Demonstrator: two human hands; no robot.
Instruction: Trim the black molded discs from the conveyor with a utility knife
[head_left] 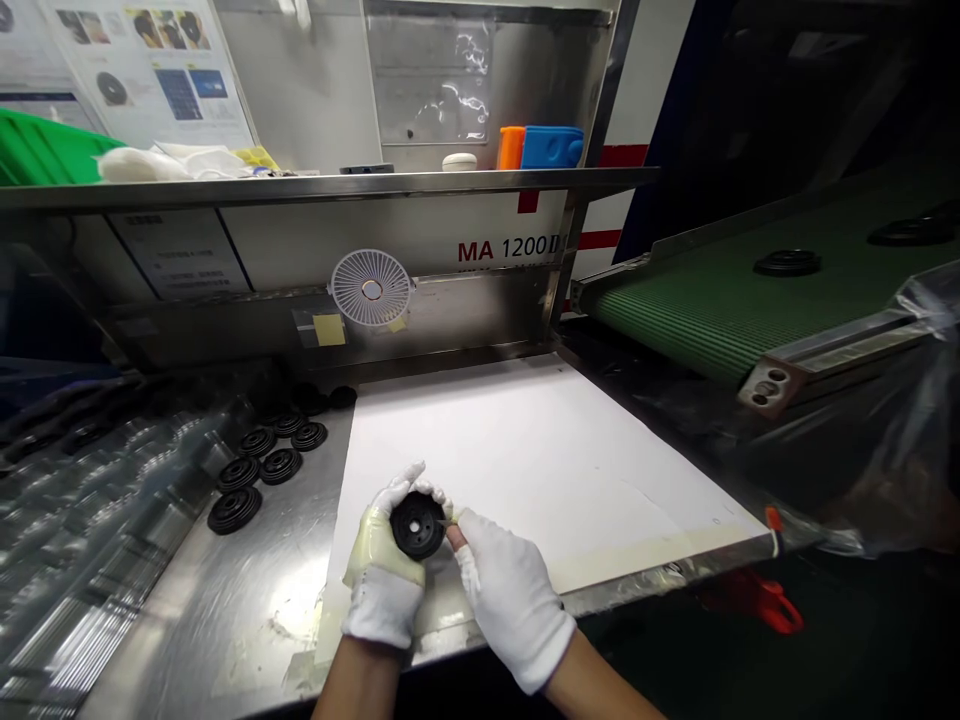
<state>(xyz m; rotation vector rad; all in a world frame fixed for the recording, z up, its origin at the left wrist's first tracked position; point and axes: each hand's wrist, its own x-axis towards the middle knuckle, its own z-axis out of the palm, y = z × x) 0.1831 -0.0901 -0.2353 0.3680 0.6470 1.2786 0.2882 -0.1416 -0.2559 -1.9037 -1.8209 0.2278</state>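
Head view: white-gloved left hand (382,585) curled around black ribbed rubber disc (417,525), flat face up toward camera, above white paper sheet (540,470). Right hand (514,600) just right of disc, fingers pinched at its rim; anything pinched too small to tell. Left hand nearer disc. More black discs (280,465) on steel worktop (247,600), left of hands. Green conveyor belt (675,320) far right of hands, carrying black disc (787,263).

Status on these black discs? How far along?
Looks done, probably: black ribbed discs set out on the steel counter. In hand: one disc, held by the gloved left hand, with the right hand at its edge. Apparently left: more discs on the green conveyor belt.
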